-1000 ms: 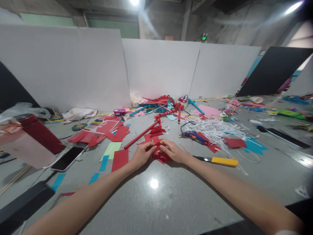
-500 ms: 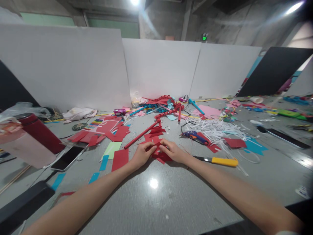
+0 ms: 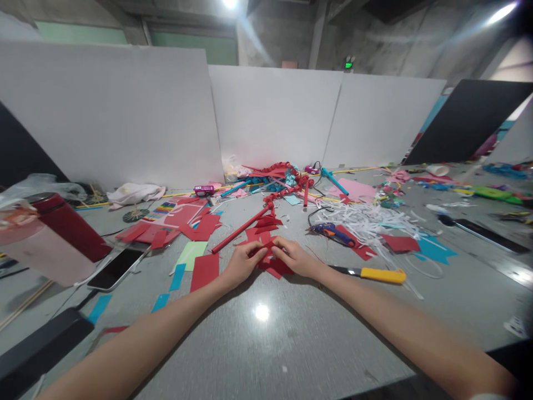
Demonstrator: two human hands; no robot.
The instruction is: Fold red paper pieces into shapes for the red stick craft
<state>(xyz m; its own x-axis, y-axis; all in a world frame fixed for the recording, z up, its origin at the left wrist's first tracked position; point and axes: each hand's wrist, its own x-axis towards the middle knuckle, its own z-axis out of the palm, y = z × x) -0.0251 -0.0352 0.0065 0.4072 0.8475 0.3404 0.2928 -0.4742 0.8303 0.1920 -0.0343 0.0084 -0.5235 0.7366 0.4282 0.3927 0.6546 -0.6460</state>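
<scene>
My left hand (image 3: 245, 262) and my right hand (image 3: 295, 257) meet at the middle of the table, thumbs and fingers pinched on a small piece of red paper (image 3: 268, 244). Under and just beyond them lie more red paper pieces (image 3: 275, 271), partly hidden by my fingers. A thin red paper tube (image 3: 239, 229) slants away from near my left hand toward a red curled paper strand (image 3: 287, 191). Close to my left wrist is a flat red paper rectangle (image 3: 205, 272). Beside my right forearm rests a yellow-handled utility knife (image 3: 381, 274).
A glue gun (image 3: 333, 232) and shredded white paper strips (image 3: 375, 219) lie to the right. On the left are a phone (image 3: 116, 269), a red bottle (image 3: 69, 225), a pink cup (image 3: 39, 244) and a black case (image 3: 41, 347). White panels (image 3: 275, 116) stand at the back.
</scene>
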